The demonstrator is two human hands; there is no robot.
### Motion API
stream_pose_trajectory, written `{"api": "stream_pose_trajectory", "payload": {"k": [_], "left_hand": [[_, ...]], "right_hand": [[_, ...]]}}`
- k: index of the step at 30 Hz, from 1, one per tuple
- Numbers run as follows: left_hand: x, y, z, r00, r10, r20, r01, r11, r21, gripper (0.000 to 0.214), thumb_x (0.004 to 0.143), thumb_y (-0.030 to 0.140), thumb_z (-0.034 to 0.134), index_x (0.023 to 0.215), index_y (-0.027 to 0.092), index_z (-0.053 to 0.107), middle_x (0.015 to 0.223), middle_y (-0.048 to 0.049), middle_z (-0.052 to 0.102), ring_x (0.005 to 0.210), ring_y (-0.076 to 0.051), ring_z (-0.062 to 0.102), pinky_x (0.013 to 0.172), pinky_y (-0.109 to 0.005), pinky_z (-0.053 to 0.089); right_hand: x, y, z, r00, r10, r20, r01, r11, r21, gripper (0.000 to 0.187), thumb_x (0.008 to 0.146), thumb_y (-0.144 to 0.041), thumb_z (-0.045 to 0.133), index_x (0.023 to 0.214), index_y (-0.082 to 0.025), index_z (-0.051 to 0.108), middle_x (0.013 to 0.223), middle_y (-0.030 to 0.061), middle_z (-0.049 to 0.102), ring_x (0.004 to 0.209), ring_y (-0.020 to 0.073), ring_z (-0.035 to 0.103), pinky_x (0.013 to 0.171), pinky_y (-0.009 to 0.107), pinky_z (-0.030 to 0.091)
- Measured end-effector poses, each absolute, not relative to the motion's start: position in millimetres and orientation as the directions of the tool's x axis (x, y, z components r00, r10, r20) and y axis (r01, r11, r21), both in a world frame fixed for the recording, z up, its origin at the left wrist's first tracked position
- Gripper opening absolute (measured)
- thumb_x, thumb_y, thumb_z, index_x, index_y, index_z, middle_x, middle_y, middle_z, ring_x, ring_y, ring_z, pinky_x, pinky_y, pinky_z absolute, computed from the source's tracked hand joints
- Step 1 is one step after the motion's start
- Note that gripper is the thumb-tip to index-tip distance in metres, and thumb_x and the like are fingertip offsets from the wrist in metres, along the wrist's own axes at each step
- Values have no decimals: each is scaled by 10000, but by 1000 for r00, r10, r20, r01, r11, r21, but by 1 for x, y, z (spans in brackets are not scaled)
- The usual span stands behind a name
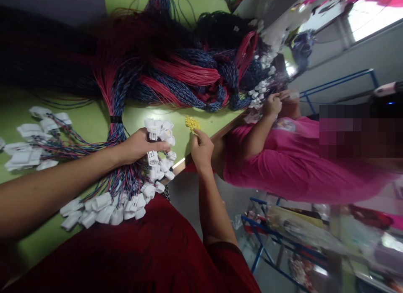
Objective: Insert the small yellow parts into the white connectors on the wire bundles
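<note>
Green table top [91, 121] fills the left of the head view, with a big heap of red, blue and black wires [189, 74] piled across its far side. The left hand [138, 146] is closed around a bundle of wires [116, 135], its fingers wrapped over the strands and its thumb pressed against the white plugs [159, 135] at their ends. A black tie [116, 119] binds the bundle just beyond the hand. More white plugs hang from the same strands near the table's edge [103, 205], and another set lies well apart to the left [28, 146].

The right hand [201, 148] is just beside the plugs, with thumb and forefinger pinched together on a small yellow cluster [192, 123] that sits on the table near its edge.

Further along the edge, a person in a pink shirt [283, 158] has both hands [272, 104] on white plugs at the heap's end. A blue metal frame [267, 242] stands on the floor below.
</note>
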State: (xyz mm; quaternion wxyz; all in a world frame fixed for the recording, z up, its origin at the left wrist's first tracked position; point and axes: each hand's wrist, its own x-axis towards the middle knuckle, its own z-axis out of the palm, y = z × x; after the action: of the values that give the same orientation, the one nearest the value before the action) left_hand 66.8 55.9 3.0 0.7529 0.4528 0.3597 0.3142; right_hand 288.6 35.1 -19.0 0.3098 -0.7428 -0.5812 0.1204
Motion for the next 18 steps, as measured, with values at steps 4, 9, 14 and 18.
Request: {"api": "stream_pose_trajectory", "payload": {"k": [4, 9, 14, 18], "left_hand": [[67, 56, 5, 553, 785, -279, -139, 418, 898, 252, 648, 306, 731, 806, 133, 640, 750, -48, 706, 693, -191, 660, 639, -302, 543], [68, 56, 8, 549, 777, -308, -158, 458, 875, 214, 635, 264, 732, 785, 140, 642, 734, -41, 709, 693, -191, 665, 667, -305, 541], [68, 56, 9, 556, 773, -305, -145, 451, 880, 204, 633, 262, 729, 770, 141, 639, 727, -39, 706, 703, -195, 666, 700, -323, 539], [67, 56, 10, 571, 770, -286, -144, 436, 888, 199, 639, 267, 725, 766, 136, 644, 735, -43, 712, 729, -202, 669, 721, -335, 538]], "right_hand": [[286, 36, -18, 247, 959, 136, 799, -123, -588, 225, 780, -203, 469, 883, -210, 668, 902, 67, 683, 872, 213, 598, 850, 406, 433], [285, 29, -17, 207, 956, 208, 767, -27, -641, 221, 815, -247, 474, 943, -216, 652, 937, 59, 665, 881, 191, 583, 848, 381, 437], [281, 36, -7, 72, 990, 118, 873, -5, -489, 234, 825, -226, 472, 980, -241, 646, 821, 49, 589, 738, 177, 522, 727, 344, 412], [276, 41, -1, 45, 998, 47, 935, -26, -353, 238, 848, -198, 414, 771, -195, 640, 709, 42, 488, 620, 155, 429, 625, 317, 350]]}}
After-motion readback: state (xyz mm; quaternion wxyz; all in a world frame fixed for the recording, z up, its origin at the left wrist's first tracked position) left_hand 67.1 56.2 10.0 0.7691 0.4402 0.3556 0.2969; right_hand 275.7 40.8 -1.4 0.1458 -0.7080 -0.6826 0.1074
